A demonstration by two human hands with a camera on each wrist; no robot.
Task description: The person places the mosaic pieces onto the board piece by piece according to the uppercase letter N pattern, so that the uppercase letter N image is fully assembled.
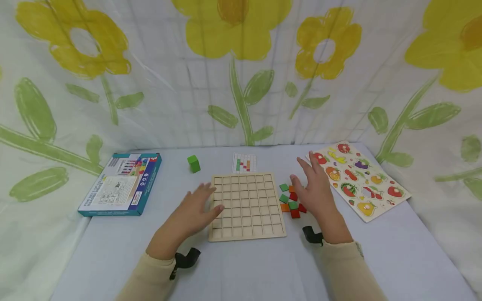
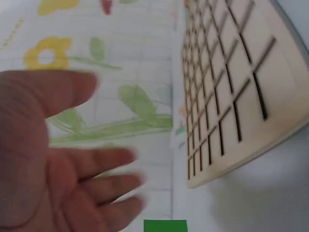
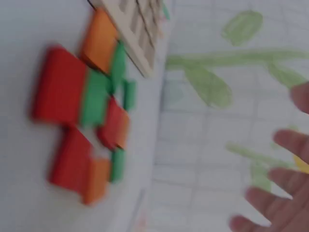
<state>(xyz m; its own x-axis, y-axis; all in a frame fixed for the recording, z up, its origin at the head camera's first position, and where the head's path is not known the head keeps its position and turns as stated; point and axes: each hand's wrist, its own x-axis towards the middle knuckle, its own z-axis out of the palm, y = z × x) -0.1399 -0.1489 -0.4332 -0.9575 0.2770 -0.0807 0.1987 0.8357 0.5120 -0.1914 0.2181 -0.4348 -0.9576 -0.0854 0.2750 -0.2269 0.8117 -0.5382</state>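
Observation:
A wooden grid board (image 1: 246,207) with square cells lies in the middle of the table. Over its left edge hovers my left hand (image 1: 193,211), fingers extended and holding nothing; the left wrist view shows its thumb and fingers (image 2: 106,195) apart from the board. My right hand (image 1: 315,192) is raised to the right of the board, fingers spread, nothing held. Just left of and beneath it lies a loose pile of red, green and orange square tiles (image 1: 295,213), seen blurred as a red tile (image 3: 60,87) and others in the right wrist view.
Behind the board lies a small pattern card (image 1: 244,163) with coloured squares. A green cube (image 1: 193,164) stands at the back left. Farther left is a flat game box (image 1: 120,184). On the right lies a fruit puzzle board (image 1: 359,179). A flowered curtain (image 1: 162,104) hangs behind the table.

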